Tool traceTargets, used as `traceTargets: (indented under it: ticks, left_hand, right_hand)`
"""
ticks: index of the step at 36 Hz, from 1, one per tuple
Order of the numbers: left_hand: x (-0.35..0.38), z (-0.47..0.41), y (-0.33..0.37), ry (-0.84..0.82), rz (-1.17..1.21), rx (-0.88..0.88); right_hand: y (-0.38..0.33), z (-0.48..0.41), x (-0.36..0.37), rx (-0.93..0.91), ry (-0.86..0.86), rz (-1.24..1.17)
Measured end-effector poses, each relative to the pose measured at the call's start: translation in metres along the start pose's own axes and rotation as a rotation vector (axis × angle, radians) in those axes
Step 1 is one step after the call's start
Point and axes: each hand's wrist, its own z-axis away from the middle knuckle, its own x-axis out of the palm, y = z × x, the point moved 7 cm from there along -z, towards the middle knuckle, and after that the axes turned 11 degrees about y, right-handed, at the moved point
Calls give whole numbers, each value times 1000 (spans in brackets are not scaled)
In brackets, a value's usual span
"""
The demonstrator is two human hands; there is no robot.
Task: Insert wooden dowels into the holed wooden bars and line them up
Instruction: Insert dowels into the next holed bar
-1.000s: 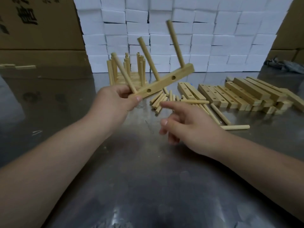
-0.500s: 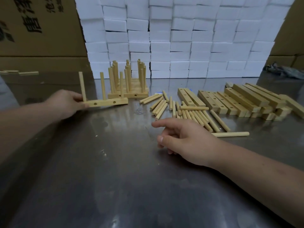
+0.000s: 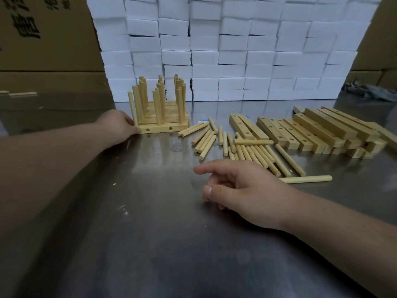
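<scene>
While our left hand (image 3: 117,125) is pinching the end of the front bar (image 3: 160,129), our right hand (image 3: 242,190) is hovering relaxed, empty.

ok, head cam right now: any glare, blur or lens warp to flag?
Head view: pale glare streak on the steel table below the front bar that the left hand grips; white block wall bows from wide-angle; corners dim; loose dowels sharp, right hand slightly soft.

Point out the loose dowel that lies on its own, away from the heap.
The dowel lying sideways just right of the right hand, nearest the camera. The other loose dowels lie bunched in the heap farther back.
</scene>
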Motion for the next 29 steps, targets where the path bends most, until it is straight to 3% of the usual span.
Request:
traceTargets:
  ticks: [11, 15, 20, 25, 29]
  left_hand:
    - [9, 6, 18, 87, -95, -8]
    - [19, 30, 51, 114, -90, 154]
    - [44, 57, 96, -42, -32, 314]
    - [55, 54, 104, -102, -118, 230]
    - [59, 52, 107, -152, -46, 120]
  right_hand:
    - [2, -1, 1, -5, -4, -7]
    - [3, -1, 1, 0, 4, 4]
    - [3, -1, 1, 4, 9, 14]
    - [3, -1, 0, -9, 12, 19]
    - [3, -1, 1, -10, 17, 13]
